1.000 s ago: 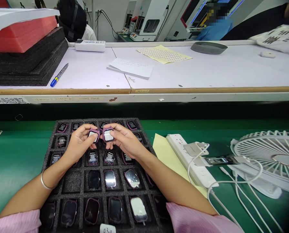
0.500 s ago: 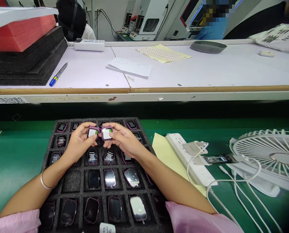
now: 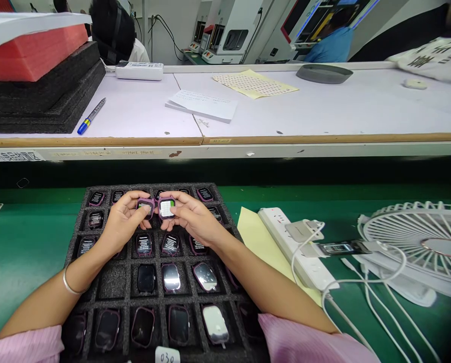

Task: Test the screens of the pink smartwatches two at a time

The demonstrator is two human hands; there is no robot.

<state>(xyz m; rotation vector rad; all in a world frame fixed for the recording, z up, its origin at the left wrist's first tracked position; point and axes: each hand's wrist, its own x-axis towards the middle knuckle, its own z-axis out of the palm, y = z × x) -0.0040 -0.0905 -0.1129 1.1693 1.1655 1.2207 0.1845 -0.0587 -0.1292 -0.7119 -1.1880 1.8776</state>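
The left hand (image 3: 125, 217) pinches a purple-framed smartwatch (image 3: 150, 205), thumb across its screen; the right hand (image 3: 191, 217) closes its fingers on a second smartwatch (image 3: 165, 207), thumb at the screen's right edge. Both sit side by side above the far part of the black foam tray (image 3: 128, 302), screens up, presumably for thumb access. Its pockets likely keep the other watches (image 3: 144, 244) apart.

White shelf (image 3: 286, 116) above green table (image 3: 21, 247). Behind shelf: pale wall (image 3: 182, 15), white machine (image 3: 244, 22), grey post (image 3: 144, 30). Dark gap (image 3: 286, 171) under shelf's front edge.
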